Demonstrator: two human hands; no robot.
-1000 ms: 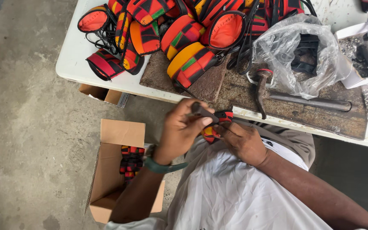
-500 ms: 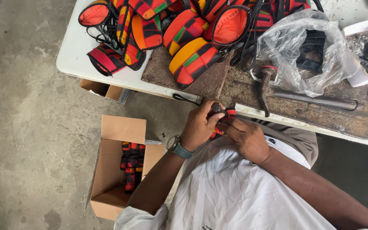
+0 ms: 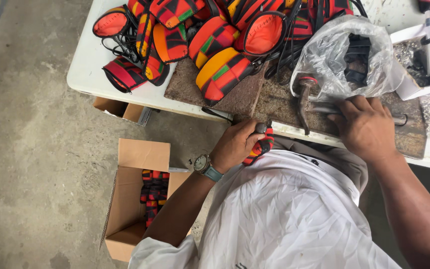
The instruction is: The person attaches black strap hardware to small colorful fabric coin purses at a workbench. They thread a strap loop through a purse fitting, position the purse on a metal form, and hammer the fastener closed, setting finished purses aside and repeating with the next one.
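Left hand [image 3: 236, 144] clamped on one small red-patterned strap piece [image 3: 261, 147] below table's near edge, right hand [image 3: 366, 127] flat on metal slab [image 3: 279, 97]; finished pieces in box [image 3: 138, 154], pouches [image 3: 220, 72] heaped at far edge, unworked by the look.

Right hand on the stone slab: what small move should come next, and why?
Probably close the right hand on the metal rod beneath it. The left hand already grips a small red-and-black strap piece at the table edge, and the hammer lies untouched beside the rod.
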